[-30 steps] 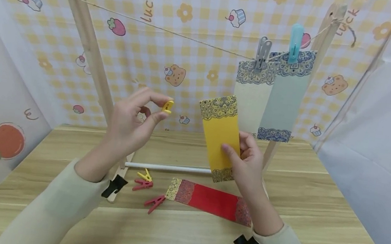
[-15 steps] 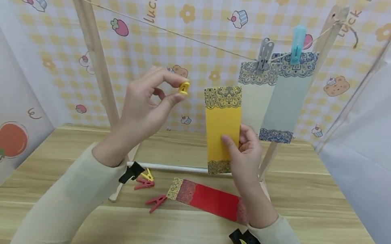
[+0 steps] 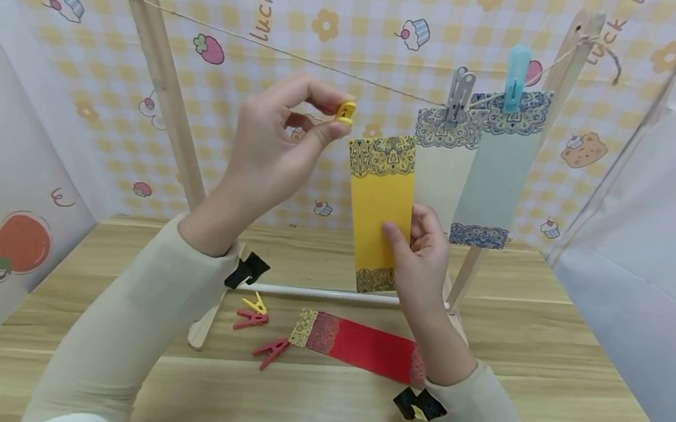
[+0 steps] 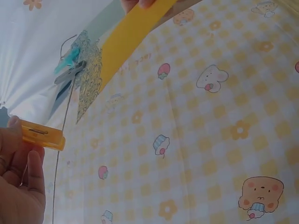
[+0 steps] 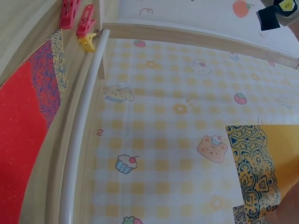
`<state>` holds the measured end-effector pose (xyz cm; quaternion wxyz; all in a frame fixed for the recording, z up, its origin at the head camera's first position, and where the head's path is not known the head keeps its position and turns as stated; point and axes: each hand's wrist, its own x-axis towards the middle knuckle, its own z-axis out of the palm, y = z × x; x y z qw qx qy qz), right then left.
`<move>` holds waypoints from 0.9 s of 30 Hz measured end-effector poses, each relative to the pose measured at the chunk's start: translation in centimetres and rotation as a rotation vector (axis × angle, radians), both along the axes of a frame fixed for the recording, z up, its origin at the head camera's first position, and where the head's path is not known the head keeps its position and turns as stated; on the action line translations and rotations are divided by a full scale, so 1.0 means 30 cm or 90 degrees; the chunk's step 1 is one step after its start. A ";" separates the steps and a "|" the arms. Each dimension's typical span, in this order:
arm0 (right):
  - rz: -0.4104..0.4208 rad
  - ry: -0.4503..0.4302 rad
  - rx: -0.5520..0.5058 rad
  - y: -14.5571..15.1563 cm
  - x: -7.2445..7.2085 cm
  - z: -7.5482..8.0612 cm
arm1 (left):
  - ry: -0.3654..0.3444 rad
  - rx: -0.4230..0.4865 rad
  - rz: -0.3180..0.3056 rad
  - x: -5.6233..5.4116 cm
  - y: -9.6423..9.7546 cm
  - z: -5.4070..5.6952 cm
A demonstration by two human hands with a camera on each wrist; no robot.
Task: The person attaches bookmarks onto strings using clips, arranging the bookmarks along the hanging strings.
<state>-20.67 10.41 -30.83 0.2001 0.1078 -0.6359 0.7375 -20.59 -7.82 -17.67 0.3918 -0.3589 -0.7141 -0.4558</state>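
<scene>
My left hand [image 3: 280,140] pinches a yellow clothespin [image 3: 346,112] between thumb and index finger, below the string [image 3: 293,56]. In the left wrist view the clothespin [image 4: 43,134] points toward the string. My right hand [image 3: 422,267] grips a yellow paper strip [image 3: 379,205] by its right edge, thumb on the front. Lace-like patterned bands cross both its ends, and its top is below the string, apart from the clothespin. On the string's right part, a grey clothespin [image 3: 461,94] holds a cream strip [image 3: 436,170] and a light blue one [image 3: 516,81] a grey-green strip [image 3: 494,177].
A red strip [image 3: 373,348] lies on the wooden table [image 3: 263,406], a yellow patterned end [image 3: 302,328] showing at its left. Pink clothespins [image 3: 272,352] and another yellow clothespin [image 3: 255,303] lie nearby. Wooden posts [image 3: 161,77] carry the string; a white rod [image 3: 315,294] runs low between them.
My left hand has risen and moved right with the yellow clothespin, nearing the string. My right hand has lifted the yellow strip slightly, and it now stands a little straighter.
</scene>
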 end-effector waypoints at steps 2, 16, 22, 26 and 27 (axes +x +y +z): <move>-0.002 0.001 -0.006 -0.002 -0.003 0.007 | 0.003 0.002 -0.005 -0.003 0.010 0.011; -0.009 0.031 -0.035 -0.020 -0.018 0.069 | -0.034 0.055 -0.032 -0.048 0.040 0.056; -0.006 0.025 -0.053 -0.024 -0.024 0.090 | -0.021 0.076 -0.053 -0.070 0.060 0.077; 0.003 0.018 -0.064 -0.025 -0.025 0.098 | -0.020 0.083 -0.070 -0.080 0.072 0.087; 0.002 0.016 -0.064 -0.024 -0.025 0.099 | -0.021 0.086 -0.074 -0.082 0.075 0.089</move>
